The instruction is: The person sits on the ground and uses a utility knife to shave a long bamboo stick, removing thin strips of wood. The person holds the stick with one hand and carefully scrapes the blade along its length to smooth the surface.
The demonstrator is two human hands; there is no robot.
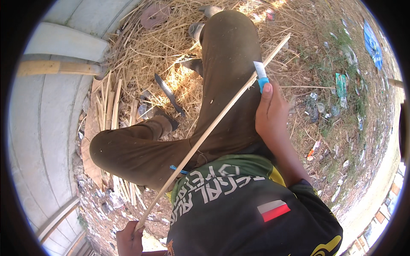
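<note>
A long pale strip of split bamboo (218, 121) runs slantwise across my lap, from the lower left up past my right thigh. My left hand (129, 240) is closed around its lower end, out beside my hip. In my right hand (273, 110) is a small cutter knife (259, 70) with a blue handle. The thumb lies along that handle, and the blade rests at the strip near its far end. A small curl or splinter shows on the strip just below the blade. The fingers of my right hand are mostly hidden behind its back.
A dark machete-like blade (168, 94) lies on straw and shavings left of my thigh. Several bamboo strips (115, 104) lie by my bent left knee. A grey panelled wall (30, 128) stands at the left. Litter and a blue plastic sheet (373, 46) are scattered over the ground at right.
</note>
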